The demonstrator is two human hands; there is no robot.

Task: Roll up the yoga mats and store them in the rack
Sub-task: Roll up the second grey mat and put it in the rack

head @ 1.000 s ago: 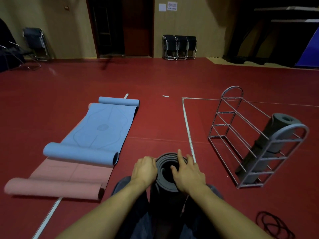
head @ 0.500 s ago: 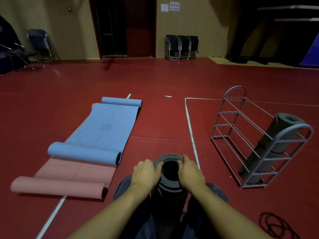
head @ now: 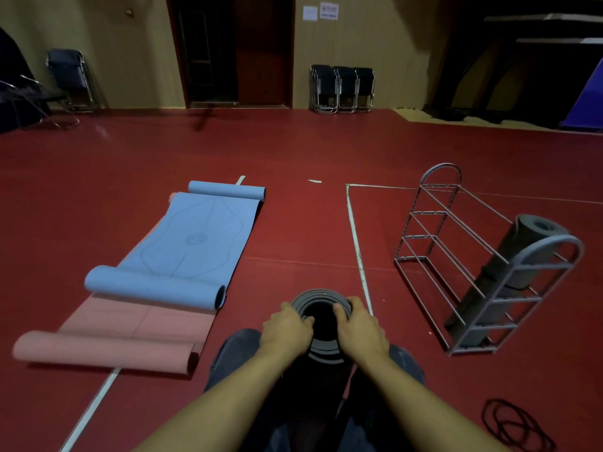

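One dark mat [head: 518,256] already lies in the rack [head: 483,265]. The left hand [head: 287,331] and right hand [head: 359,331] curl over the rim of an upright grey roll [head: 321,300] between the person's knees. The blue mat [head: 192,243] and pink mat [head: 130,334] lie half-rolled on the floor [head: 310,223], not yet stored.

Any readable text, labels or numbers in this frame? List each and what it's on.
Nothing can be read.
White sheet on the far wall: blank or too blurred to tell.
Notice beside it, with a red round mark: its print is too small to read.
Blue mat: line pattern and a round emblem, no letters to make out.
Pink mat, grey roll, rack: no text seen.
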